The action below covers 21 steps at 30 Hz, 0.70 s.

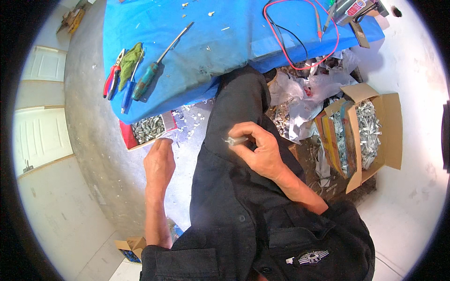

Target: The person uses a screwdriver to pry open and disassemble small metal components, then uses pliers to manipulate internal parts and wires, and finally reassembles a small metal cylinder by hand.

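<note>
Red label (355, 8) marks grey device (346, 18); right grip (262, 151) pinches a pale cylinder (237, 140); left grip (160, 161), I cannot tell.

I count two bare hands (160, 161) (262, 151) mid-frame, one red-handled pair of pliers (112, 82) and one long-shafted teal-handled screwdriver (148, 77) upper left, two white panelled doors (49, 64) (42, 138) far left.

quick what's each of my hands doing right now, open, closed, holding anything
Left hand: closed; whether it holds anything cannot be told.
Right hand: closed, holding a small grey cylinder, material unclear.
</note>
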{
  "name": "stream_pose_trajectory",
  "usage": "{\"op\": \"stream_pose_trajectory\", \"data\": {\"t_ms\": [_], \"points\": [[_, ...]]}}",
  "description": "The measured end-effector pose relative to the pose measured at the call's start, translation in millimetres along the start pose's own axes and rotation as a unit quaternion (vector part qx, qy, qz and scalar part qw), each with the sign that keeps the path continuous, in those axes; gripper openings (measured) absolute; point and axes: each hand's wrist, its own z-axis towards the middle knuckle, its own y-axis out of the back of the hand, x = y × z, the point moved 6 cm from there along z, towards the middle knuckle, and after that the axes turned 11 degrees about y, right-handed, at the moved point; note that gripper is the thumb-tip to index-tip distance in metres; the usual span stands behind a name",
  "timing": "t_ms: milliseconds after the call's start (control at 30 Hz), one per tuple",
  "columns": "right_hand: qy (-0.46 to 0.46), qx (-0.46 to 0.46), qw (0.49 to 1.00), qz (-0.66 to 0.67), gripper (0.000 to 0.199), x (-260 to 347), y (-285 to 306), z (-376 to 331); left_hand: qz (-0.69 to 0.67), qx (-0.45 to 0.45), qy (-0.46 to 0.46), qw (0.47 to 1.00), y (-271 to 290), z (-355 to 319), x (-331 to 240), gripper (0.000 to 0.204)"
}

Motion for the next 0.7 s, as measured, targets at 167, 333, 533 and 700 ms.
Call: {"op": "stream_pose_trajectory", "data": {"t_ms": [167, 333, 533, 700], "points": [[0.023, -0.006, 1.000, -0.001, 0.027, 0, -2, 3, -0.083, 0.031, 0.035, 0.995, 13, 2, -30, 0.009], [-0.086, 0.004, 0.995, 0.044, 0.027, -9, -7, -2, -0.278, 0.071, 0.020, 0.958, 10, -4, -73, 0.020], [-0.168, 0.035, 0.982, 0.083, 0.029, -16, -15, -10, -0.330, 0.039, -0.013, 0.943, 12, -2, -93, 0.027], [-0.159, 0.040, 0.983, 0.088, 0.030, -13, -19, -7, -0.318, 0.026, -0.004, 0.948, 7, -2, -101, 0.022]]}}
